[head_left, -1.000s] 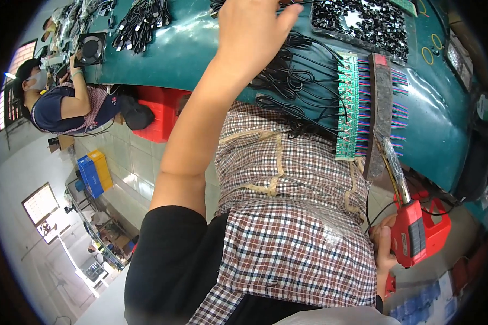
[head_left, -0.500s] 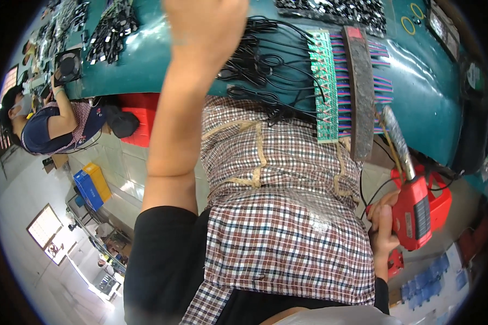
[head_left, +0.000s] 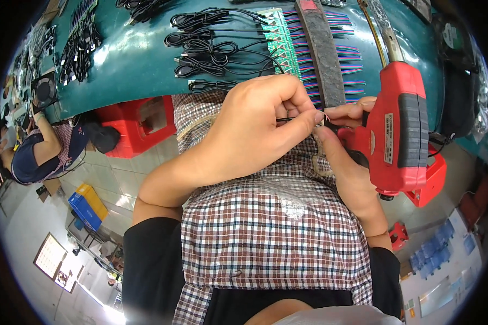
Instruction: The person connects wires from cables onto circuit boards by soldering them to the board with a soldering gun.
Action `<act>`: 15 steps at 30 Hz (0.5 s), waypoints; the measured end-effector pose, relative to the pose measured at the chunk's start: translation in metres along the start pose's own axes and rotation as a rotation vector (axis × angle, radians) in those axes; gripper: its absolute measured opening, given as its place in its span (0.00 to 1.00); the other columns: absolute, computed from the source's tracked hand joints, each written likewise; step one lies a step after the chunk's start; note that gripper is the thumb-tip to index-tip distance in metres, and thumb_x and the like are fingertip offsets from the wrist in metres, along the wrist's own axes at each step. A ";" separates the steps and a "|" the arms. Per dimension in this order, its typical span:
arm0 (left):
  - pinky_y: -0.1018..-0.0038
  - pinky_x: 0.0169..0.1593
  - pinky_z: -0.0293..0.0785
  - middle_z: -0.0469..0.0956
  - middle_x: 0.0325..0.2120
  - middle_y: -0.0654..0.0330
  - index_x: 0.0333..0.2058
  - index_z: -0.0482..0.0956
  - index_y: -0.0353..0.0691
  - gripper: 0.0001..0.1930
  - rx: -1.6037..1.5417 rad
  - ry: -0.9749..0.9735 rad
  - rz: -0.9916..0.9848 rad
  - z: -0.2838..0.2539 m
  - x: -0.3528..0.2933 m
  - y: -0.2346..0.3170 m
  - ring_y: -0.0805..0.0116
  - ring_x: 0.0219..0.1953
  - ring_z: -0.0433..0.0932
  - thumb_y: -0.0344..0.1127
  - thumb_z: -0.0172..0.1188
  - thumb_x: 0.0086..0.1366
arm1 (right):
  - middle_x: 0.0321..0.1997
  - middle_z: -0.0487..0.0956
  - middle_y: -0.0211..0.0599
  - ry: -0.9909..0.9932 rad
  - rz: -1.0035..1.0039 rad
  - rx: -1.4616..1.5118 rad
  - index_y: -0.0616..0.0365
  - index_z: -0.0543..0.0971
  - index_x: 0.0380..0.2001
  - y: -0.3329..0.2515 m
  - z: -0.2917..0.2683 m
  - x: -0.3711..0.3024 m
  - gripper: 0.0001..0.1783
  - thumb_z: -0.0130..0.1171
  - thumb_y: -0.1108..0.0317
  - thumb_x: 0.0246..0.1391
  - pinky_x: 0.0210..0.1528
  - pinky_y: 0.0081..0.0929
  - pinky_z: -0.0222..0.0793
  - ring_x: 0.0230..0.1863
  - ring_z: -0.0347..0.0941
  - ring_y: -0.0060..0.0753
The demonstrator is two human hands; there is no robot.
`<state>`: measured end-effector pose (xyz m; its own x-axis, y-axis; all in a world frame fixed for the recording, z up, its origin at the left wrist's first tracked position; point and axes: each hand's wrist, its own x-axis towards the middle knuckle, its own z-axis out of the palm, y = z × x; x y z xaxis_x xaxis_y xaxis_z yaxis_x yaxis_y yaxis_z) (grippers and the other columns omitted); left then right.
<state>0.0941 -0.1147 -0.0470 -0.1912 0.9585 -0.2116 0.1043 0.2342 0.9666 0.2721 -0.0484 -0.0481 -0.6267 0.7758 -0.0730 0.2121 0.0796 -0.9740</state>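
Observation:
My left hand (head_left: 255, 124) is closed in a pinch on a thin black cable (head_left: 287, 119) in front of the bench edge. Its fingertips meet those of my right hand (head_left: 350, 170) at the cable's end, where the fine wire tips are too small to make out. My right hand also keeps hold of a red and black soldering gun (head_left: 387, 127), its metal barrel pointing away over the bench. Just beyond the hands lies a row of green circuit boards (head_left: 281, 40). Coloured wires (head_left: 348, 49) run from them under a dark bar (head_left: 322, 57).
Coiled black cables (head_left: 206, 49) lie left of the boards on the green bench top (head_left: 127, 59). Farther left is another cable bundle (head_left: 80, 54). A red stool (head_left: 127, 143) stands beneath the bench edge. At the left a co-worker (head_left: 35, 146) sits beside a small black fan (head_left: 44, 89).
My left hand has come down from over the bench and now pinches a black cable. My right hand has risen with the soldering gun to meet it. The view has shifted.

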 end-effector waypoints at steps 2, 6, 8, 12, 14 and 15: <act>0.85 0.24 0.57 0.72 0.21 0.74 0.30 0.78 0.35 0.06 0.012 -0.012 -0.003 0.000 0.001 -0.002 0.89 0.22 0.61 0.26 0.66 0.65 | 0.46 0.78 0.35 0.013 0.025 0.074 0.61 0.69 0.53 0.003 0.001 0.000 0.24 0.67 0.80 0.56 0.51 0.28 0.75 0.47 0.77 0.27; 0.84 0.24 0.57 0.74 0.22 0.71 0.31 0.79 0.34 0.05 0.065 -0.050 -0.014 0.000 -0.001 -0.001 0.88 0.21 0.62 0.26 0.67 0.64 | 0.46 0.72 0.37 0.057 -0.028 0.108 0.60 0.64 0.55 0.006 0.002 -0.001 0.28 0.59 0.91 0.54 0.51 0.27 0.77 0.46 0.79 0.31; 0.84 0.24 0.56 0.74 0.23 0.71 0.32 0.79 0.34 0.05 0.101 -0.003 0.052 0.004 -0.002 -0.002 0.88 0.21 0.62 0.26 0.68 0.63 | 0.46 0.72 0.37 0.071 -0.032 0.110 0.60 0.64 0.55 0.006 0.002 -0.002 0.28 0.59 0.91 0.54 0.51 0.27 0.77 0.46 0.79 0.31; 0.84 0.24 0.57 0.75 0.25 0.68 0.34 0.80 0.35 0.06 0.246 0.005 0.216 0.001 0.000 -0.001 0.87 0.22 0.63 0.26 0.70 0.60 | 0.47 0.70 0.37 0.065 0.040 0.190 0.60 0.65 0.55 0.000 -0.001 -0.004 0.29 0.57 0.93 0.53 0.49 0.27 0.77 0.45 0.79 0.31; 0.84 0.24 0.58 0.75 0.25 0.69 0.34 0.80 0.34 0.06 0.183 -0.017 0.186 -0.001 -0.002 -0.003 0.87 0.22 0.64 0.26 0.69 0.61 | 0.47 0.70 0.37 0.070 0.108 0.241 0.60 0.65 0.55 -0.001 0.000 -0.003 0.30 0.57 0.94 0.52 0.49 0.27 0.76 0.45 0.79 0.32; 0.84 0.25 0.59 0.75 0.25 0.69 0.34 0.80 0.34 0.05 0.120 -0.041 0.162 -0.001 -0.002 -0.004 0.87 0.23 0.65 0.25 0.68 0.63 | 0.45 0.73 0.37 0.098 0.109 0.320 0.61 0.65 0.54 0.000 0.000 -0.001 0.27 0.57 0.92 0.54 0.49 0.26 0.77 0.45 0.79 0.30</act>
<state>0.0930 -0.1177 -0.0502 -0.1225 0.9905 -0.0630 0.2468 0.0919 0.9647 0.2728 -0.0496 -0.0476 -0.5349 0.8267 -0.1747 0.0183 -0.1953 -0.9806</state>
